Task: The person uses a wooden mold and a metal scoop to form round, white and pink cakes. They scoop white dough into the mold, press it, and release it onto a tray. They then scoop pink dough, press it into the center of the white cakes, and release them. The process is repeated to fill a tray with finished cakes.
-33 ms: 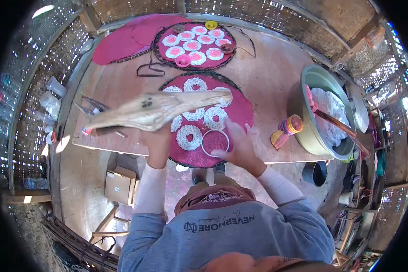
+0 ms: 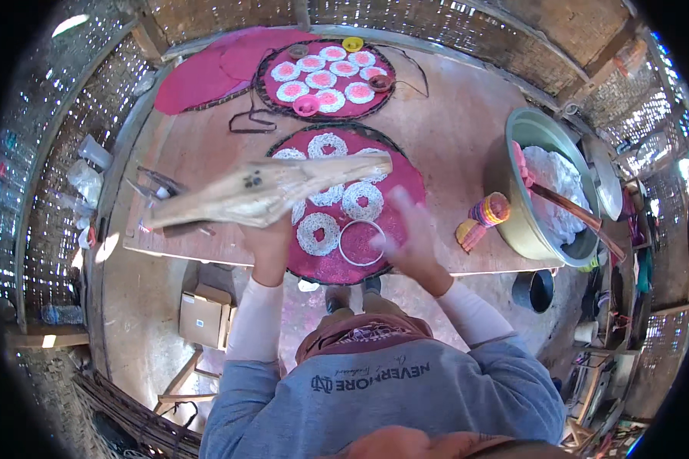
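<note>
My left hand (image 2: 268,243) is closed under a long pale wooden tool (image 2: 264,186), which has dark spots and a narrow end toward the right. The tool hangs over a round tray (image 2: 407,183) with a magenta cloth and dark rim, hiding part of it. Several white, grainy rings (image 2: 318,234) lie on the cloth. At the tray's near side rests a thin white hoop (image 2: 341,249), with bare cloth inside it. Right beside the hoop is my right hand (image 2: 415,256), fingers apart and slightly blurred; its thumb overlaps the hoop's edge. Whether it touches is unclear.
A second round tray (image 2: 325,111) behind holds white discs with pink centres and small coloured cups. On the right, a large green tub (image 2: 524,222) contains white material and a wooden stick (image 2: 574,210). A striped woven cylinder (image 2: 491,209) sits beside it. Tools (image 2: 161,180) lie at the left.
My right hand's fingers have shifted slightly and its thumb has drawn toward the hoop's right edge. The wooden tool has barely moved in my left hand.
</note>
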